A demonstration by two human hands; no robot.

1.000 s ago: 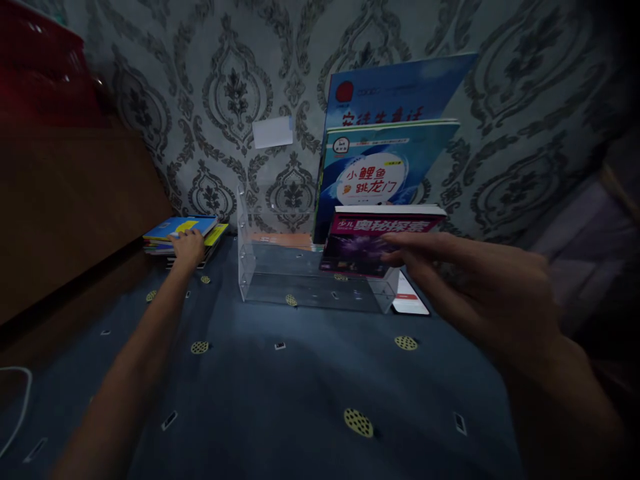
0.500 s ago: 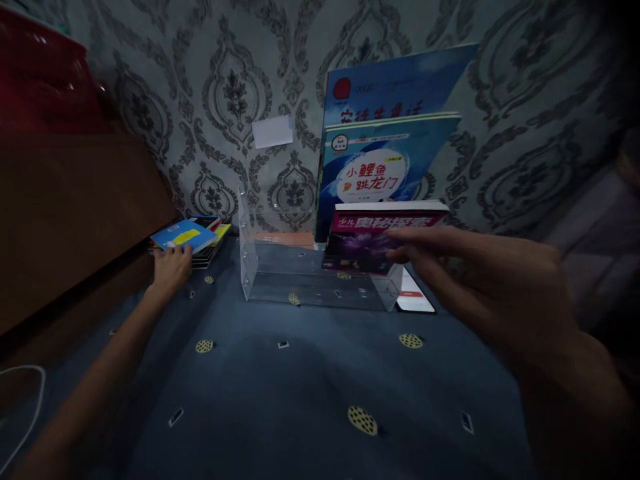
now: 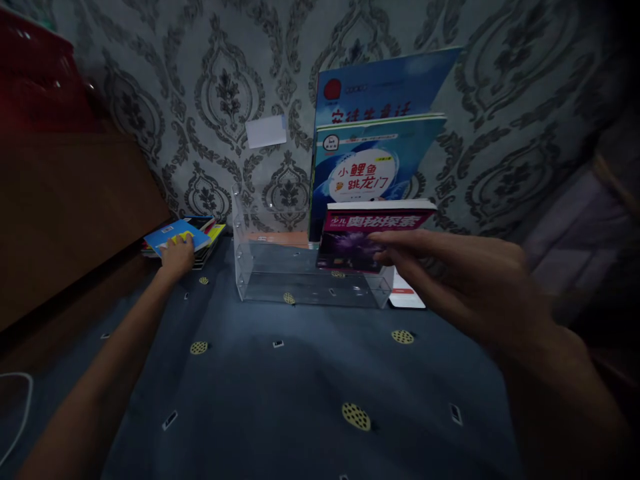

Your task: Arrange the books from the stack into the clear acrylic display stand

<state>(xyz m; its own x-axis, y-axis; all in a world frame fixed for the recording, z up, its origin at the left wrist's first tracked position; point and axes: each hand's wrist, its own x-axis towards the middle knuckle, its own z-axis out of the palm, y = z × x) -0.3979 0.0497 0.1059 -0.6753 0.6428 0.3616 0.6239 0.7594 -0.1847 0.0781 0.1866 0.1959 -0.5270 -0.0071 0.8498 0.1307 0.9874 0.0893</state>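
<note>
My left hand [image 3: 176, 257] grips the near edge of a blue book with a yellow label [image 3: 173, 235], the top one of a small stack of books [image 3: 206, 239] by the wall at the left. My right hand [image 3: 450, 277] has its fingers stretched out, the fingertips touching a purple book [image 3: 360, 233] that stands in the front slot of a clear acrylic rack [image 3: 280, 267]. Behind it in the rack stand a blue-and-white book [image 3: 373, 167] and a taller blue book [image 3: 385, 83].
A dark blue patterned cloth [image 3: 280, 393] covers the surface. A brown wooden panel [image 3: 60, 213] rises at the left, patterned wallpaper [image 3: 220, 100] with a white note [image 3: 266, 131] at the back. A phone [image 3: 407, 297] lies right of the rack. A white cable [image 3: 15, 413] lies at lower left.
My left hand slid the top blue book off the stack toward me and tilted it. My right hand stayed on the purple book.
</note>
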